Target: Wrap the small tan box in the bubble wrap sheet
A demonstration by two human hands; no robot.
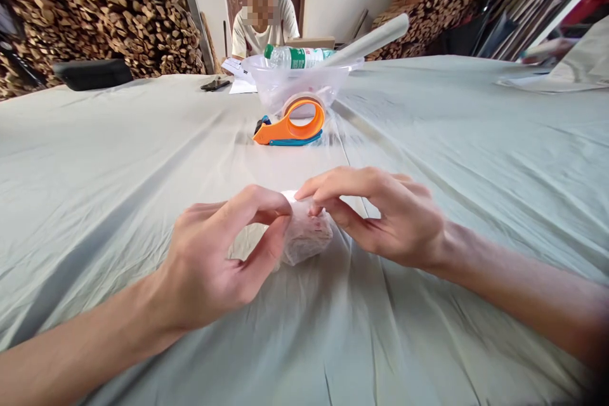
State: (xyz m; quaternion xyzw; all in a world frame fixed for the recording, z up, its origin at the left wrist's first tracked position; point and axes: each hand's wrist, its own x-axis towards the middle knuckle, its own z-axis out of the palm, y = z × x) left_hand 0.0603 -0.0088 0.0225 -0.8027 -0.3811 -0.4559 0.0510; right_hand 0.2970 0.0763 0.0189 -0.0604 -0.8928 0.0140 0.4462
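Nearest, the left hand (223, 260) and right hand (380, 216) meet over a small clear plastic packet (304, 238) resting on the cloth-covered tabletop (118, 158); both pinch its top edge narrowly between thumb and fingertips. The thin film looks slippery, so uneven pulling could tear it or let the pinkish contents spill onto the cloth. At 12 o'clock beyond lies an orange tape dispenser (290, 124), then a clear plastic tub (285, 82) with a green-labelled bottle (297, 57) across it. Farthest, a seated person (264, 25); a careless tug could wrinkle the cloth and shift them
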